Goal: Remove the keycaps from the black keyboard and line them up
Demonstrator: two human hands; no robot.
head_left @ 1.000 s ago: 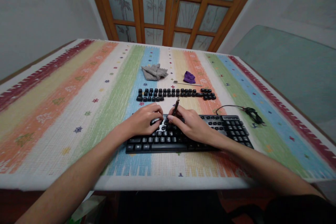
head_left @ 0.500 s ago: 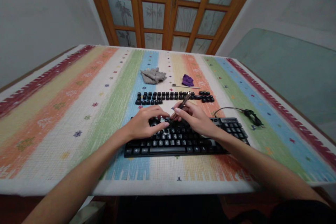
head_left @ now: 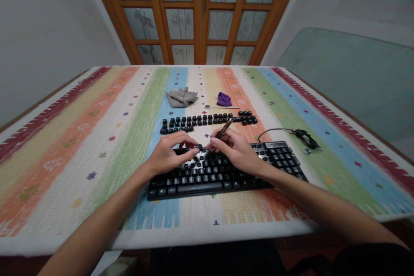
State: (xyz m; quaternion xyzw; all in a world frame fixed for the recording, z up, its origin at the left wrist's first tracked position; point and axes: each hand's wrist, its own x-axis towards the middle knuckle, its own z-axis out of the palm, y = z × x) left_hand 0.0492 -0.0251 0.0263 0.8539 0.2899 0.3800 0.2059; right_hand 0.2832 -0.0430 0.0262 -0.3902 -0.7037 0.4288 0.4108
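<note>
Counter [head_left: 161, 240], one, covered by a striped cloth [head_left: 127, 138] in red, yellow, orange, green, blue and white. Keyboard [head_left: 220, 170], one, black, lying flat toward the near edge, under both hands; lower rows and number pad capped, part of the upper rows bare, with pale plate and dark stems showing. Hands, two: left hand [head_left: 170, 151] over the upper left of the keyboard, its grip narrow, thumb and fingertip pinching a small dark keycap; right hand [head_left: 241, 151] over the middle, its grip closed round a pen-like tool. Gray cloth [head_left: 181, 98], one, crumpled, beyond the keyboard. Cable [head_left: 307, 140], black, bundled, beyond the number pad. Purple cloth [head_left: 224, 99], one, folded small, to the right of the gray. Thin rod [head_left: 224, 107], one, lying crosswise just before the purple cloth. Pen-like tool [head_left: 224, 129], dark, tilted, lower end near the pinched piece. Loose keycaps [head_left: 204, 117], black, many, in rows between cloths and keyboard. Small dark keycap [head_left: 198, 147], one, just above the bared section.
</note>
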